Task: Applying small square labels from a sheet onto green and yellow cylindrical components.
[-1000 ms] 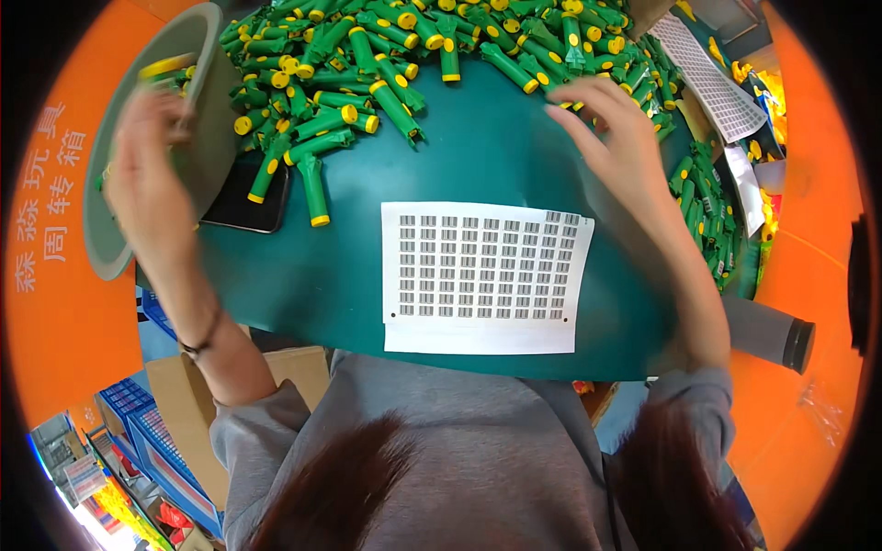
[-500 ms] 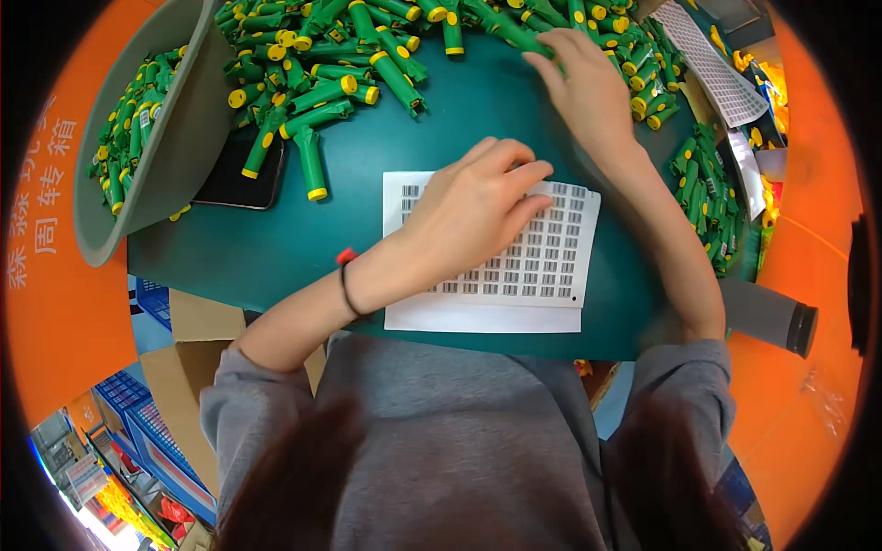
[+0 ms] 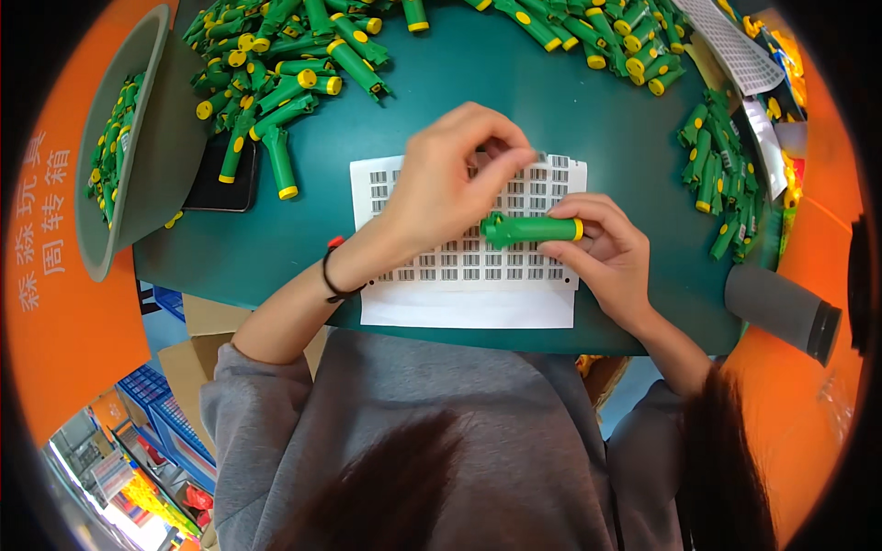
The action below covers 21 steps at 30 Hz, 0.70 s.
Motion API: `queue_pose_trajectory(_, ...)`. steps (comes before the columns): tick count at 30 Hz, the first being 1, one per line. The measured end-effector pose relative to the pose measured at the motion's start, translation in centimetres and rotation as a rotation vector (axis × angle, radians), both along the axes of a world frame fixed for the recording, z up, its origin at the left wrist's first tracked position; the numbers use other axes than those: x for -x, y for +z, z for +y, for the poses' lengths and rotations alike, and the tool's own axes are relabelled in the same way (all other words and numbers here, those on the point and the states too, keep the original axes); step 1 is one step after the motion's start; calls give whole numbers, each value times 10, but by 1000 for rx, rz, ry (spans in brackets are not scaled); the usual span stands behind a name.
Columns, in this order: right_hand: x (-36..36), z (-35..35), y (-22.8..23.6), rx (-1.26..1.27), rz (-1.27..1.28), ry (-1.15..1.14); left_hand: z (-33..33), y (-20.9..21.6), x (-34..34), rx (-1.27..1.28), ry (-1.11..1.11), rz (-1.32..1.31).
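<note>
A white sheet of barcode stickers point(image 3: 537, 273) lies on the green table in front of me, over a plain white sheet point(image 3: 469, 310). My left hand point(image 3: 455, 170) is above the sheet, thumb and index finger pinched on what looks like a small sticker, blurred at the fingertips. In my right hand point(image 3: 608, 253) is a green flashlight-shaped plastic toy point(image 3: 533, 230), gripped by its yellow end between thumb and fingers. The toy lies level over the sheet's right half, its green head pointing left, close beneath my left hand.
Piles of similar green toys lie at the far left point(image 3: 285, 69), far right point(image 3: 634, 37) and right edge point(image 3: 721, 174). A grey tub point(image 3: 165, 138) of them tilts at left, near a dark phone point(image 3: 220, 179). A grey bottle point(image 3: 781, 308) lies at right; another sticker sheet point(image 3: 735, 50) is behind.
My right hand has come back from the far pile with a green toy, now over the sticker sheet. My left hand has shifted slightly left and up, fingers still pinched.
</note>
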State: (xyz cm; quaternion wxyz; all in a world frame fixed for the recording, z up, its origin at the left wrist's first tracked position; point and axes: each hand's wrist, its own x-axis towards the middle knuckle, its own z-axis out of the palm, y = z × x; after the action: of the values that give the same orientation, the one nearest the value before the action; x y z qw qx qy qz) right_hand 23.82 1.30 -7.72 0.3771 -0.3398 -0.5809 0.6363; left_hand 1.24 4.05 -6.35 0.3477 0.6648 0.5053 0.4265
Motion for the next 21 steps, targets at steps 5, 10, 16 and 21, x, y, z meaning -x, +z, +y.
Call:
queue_pose_trajectory(5, 2, 2, 0, 22, 25, -13, -26, 28, 8, 69, -134, -63)
queue_pose_trajectory(10, 3, -3, 1, 137, 79, -28, -40, 31, -3, 149, -191, -88)
queue_pose_trajectory(16, 5, -6, 2, 30, 61, -28, -43, 26, -4, 198, -166, -72)
queue_pose_trajectory(21, 2, -7, 1, -3, 34, -17, -43, 27, -6, 263, -162, -36)
